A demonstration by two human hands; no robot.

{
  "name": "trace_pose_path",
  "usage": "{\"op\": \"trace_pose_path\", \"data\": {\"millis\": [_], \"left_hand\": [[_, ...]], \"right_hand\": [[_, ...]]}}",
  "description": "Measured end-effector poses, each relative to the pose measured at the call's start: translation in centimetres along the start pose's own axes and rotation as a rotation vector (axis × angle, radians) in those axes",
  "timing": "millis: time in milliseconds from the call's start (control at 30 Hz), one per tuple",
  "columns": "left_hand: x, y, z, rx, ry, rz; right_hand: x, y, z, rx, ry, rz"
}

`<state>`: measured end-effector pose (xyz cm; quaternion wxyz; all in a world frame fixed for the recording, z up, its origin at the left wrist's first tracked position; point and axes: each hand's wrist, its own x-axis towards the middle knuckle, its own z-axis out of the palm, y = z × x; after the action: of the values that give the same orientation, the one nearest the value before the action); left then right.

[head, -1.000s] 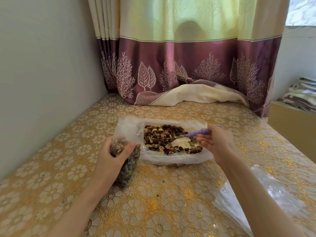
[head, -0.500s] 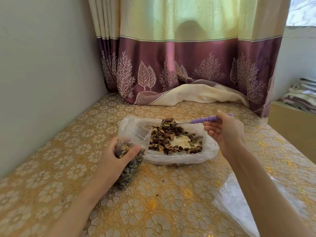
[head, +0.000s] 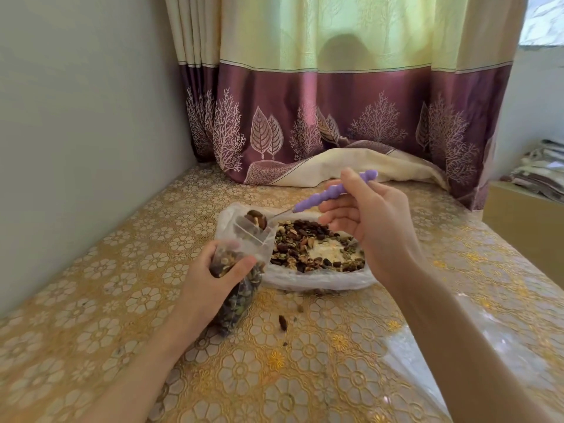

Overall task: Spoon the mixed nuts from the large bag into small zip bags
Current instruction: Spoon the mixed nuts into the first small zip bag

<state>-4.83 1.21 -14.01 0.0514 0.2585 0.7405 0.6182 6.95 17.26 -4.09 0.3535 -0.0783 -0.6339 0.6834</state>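
Observation:
A large clear bag point(head: 320, 282) lies open on the table, with mixed nuts point(head: 305, 242) spread inside it. My left hand point(head: 210, 279) grips a small zip bag point(head: 241, 285), partly filled with nuts, and holds it upright at the large bag's left side. My right hand point(head: 369, 224) holds a spoon by its purple handle point(head: 332, 193). The spoon's bowl point(head: 256, 219) carries nuts and sits at the small bag's open mouth.
A few dropped nuts point(head: 283, 322) lie on the gold flowered tablecloth point(head: 91, 300) in front of the bags. More clear plastic point(head: 412, 355) lies under my right forearm. A grey wall is on the left, a purple curtain point(head: 335, 117) behind, and a wooden box point(head: 525, 227) at the right.
My right hand lifted the loaded spoon out of the large bag and carried it left to the small bag's mouth. My left hand kept hold of the small bag.

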Motion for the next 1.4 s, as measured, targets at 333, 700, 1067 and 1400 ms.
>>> {"op": "trace_pose_path", "data": {"millis": [333, 700, 1067, 1400], "left_hand": [[0.1, -0.2, -0.1, -0.062, -0.004, 0.044], [0.5, -0.5, -0.5, -0.093, 0.114, 0.037], [0.8, -0.6, -0.5, -0.064, 0.115, 0.051], [0.4, -0.4, -0.4, -0.082, 0.066, 0.066]], "right_hand": [[0.0, 0.3, 0.1, -0.043, -0.143, -0.092], [1.8, 2.1, -3.5, 0.1, 0.275, 0.065], [0.7, 5.4, -6.5, -0.368, 0.206, 0.264], [-2.9, 5.5, -4.6, -1.089, 0.047, -0.297]]}}
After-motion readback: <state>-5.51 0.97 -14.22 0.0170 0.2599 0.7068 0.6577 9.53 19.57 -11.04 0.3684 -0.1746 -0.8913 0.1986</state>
